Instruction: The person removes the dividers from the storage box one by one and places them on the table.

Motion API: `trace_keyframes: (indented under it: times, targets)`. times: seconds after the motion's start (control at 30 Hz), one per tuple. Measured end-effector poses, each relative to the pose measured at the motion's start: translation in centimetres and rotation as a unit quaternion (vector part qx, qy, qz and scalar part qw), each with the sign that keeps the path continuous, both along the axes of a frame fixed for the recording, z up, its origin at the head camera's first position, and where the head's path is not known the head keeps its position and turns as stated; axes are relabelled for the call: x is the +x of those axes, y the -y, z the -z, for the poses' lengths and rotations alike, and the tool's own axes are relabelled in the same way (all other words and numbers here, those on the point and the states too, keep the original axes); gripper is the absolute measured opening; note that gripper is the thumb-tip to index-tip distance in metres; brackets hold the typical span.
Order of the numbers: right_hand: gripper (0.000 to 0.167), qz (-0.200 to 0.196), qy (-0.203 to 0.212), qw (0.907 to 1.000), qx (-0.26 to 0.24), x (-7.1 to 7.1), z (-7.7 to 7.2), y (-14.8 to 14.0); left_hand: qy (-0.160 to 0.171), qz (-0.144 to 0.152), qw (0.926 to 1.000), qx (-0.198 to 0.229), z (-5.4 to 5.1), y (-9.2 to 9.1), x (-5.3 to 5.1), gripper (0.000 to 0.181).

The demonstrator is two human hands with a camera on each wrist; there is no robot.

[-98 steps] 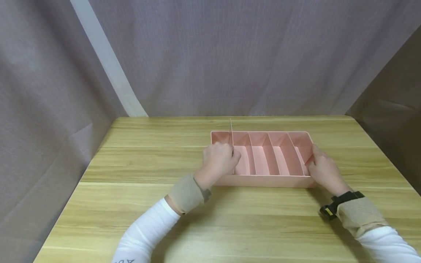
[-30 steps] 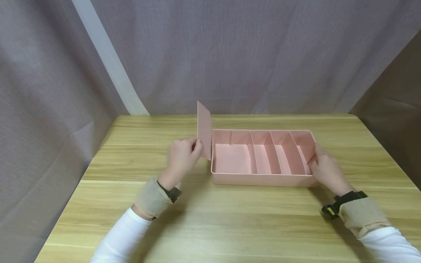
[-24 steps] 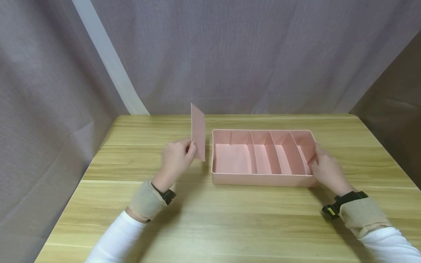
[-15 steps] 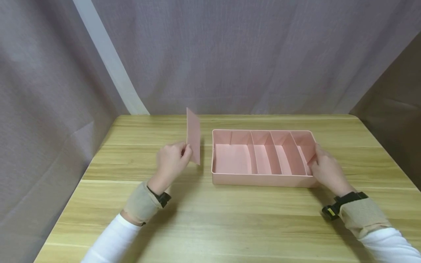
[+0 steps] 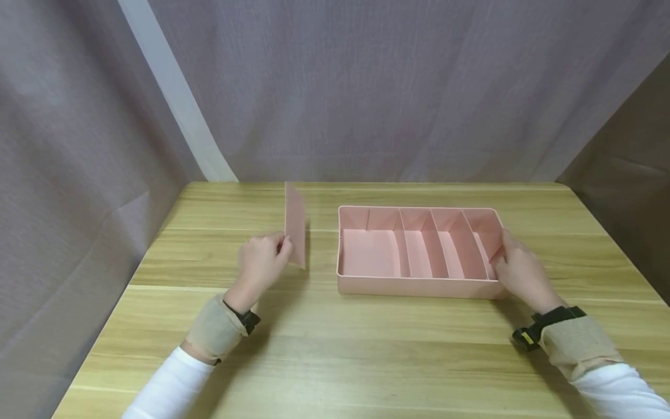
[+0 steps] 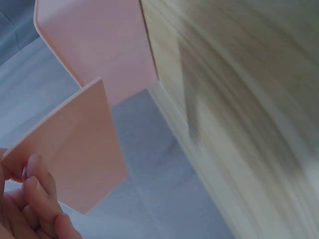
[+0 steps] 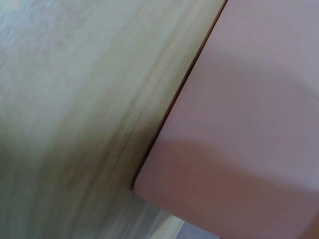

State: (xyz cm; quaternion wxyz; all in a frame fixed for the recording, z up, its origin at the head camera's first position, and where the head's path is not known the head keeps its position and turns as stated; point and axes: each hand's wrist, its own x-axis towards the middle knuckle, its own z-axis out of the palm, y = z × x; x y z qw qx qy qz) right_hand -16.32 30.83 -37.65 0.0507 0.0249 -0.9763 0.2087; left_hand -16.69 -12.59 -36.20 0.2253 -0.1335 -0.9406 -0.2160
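My left hand (image 5: 260, 259) pinches a flat pink divider panel (image 5: 295, 227) by its near side, left of the box. The panel stands upright, its broad face turned toward the box; whether its lower edge touches the table cannot be told. In the left wrist view, thumb and fingertips close on one edge of the panel (image 6: 79, 144). A pink storage box (image 5: 419, 287) lies on the table with a wide compartment at its left and three narrow ones to the right. My right hand (image 5: 523, 276) grips the box's right end near the front corner; some of its fingers are hidden.
The wooden table (image 5: 335, 361) carries the box right of its middle. Behind it hangs a grey curtain (image 5: 366, 87) with a pale strip (image 5: 178, 99) at the left. The right wrist view is mostly box wall (image 7: 239, 124) and tabletop.
My left hand has drawn the divider panel up out of the box's left part, then carried it left and lowered it. The right hand keeps its grip on the box, which stays nearly still.
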Motion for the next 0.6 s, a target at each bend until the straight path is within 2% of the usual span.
trace_keyframes:
  times: [0.33, 0.6]
  targets:
    - [0.058, 0.004, 0.008, 1.0000, -0.001, -0.1, -0.1, 0.0, 0.039, -0.024, 0.9990, -0.003, 0.7, 1.4, 0.2, 0.033]
    - [0.058, 0.007, 0.012, 0.9999, 0.001, -0.1, -0.1, 0.1, 0.049, -0.027, 0.9984, -0.004, 1.3, 2.3, 0.2, 0.034]
